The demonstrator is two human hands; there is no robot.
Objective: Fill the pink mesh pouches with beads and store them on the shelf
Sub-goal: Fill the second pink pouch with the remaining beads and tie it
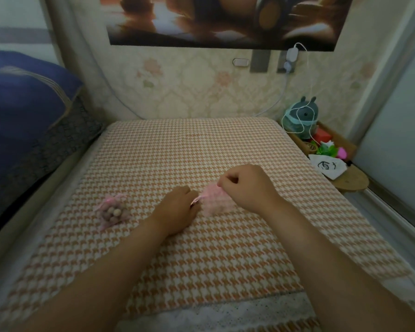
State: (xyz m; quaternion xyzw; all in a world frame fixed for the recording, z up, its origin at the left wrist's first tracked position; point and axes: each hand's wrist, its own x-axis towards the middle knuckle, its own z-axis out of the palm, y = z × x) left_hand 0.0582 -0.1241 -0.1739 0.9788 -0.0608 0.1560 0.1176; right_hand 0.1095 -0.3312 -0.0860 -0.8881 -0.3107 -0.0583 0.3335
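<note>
Both forearms reach forward over the houndstooth cushion (177, 152). The left hand (177, 209) lies knuckles up, fingers pinched on the near edge of a pink mesh pouch (216, 200), apparently its drawstring. The right hand (247, 185), fisted, pinches the pouch's far edge. A filled pouch of beads (112, 210) lies apart, further left

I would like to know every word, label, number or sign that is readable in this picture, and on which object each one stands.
No text here is readable.
White card beside the houndstooth mat: a black hand-drawn mark, more a sketch than letters; no word can be made out.
Wall poster: blurred picture, no lettering visible.
Red box on the wooden shelf: any print is too small to tell.
</note>
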